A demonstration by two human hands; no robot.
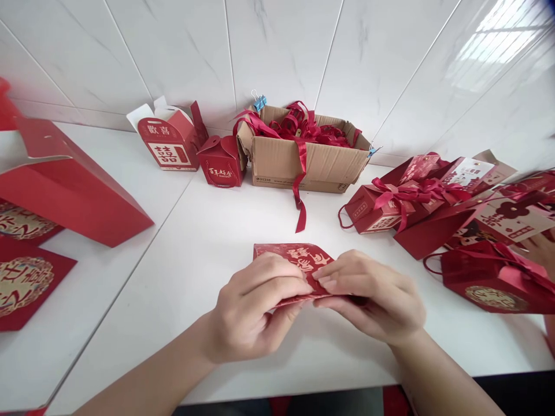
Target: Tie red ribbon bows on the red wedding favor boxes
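Observation:
Both of my hands grip the near edge of a red gift box [299,254], which looks folded flat, with pale gold characters printed on it. My left hand [254,306] pinches it from the left, fingers on top and thumb underneath. From the right, my right hand [375,294] holds it the same way, its fingertips close to those of the left. The box is just above the white table [208,254], near its front edge. My fingers hide its near part.
Behind stands a cardboard box [299,162] of red ribbons, beside a small red box [221,164] and an open-topped one [167,138]. Ribboned gift boxes [489,277] crowd the right, where another person's hand [540,254] shows. Red box pieces [87,190] lie left.

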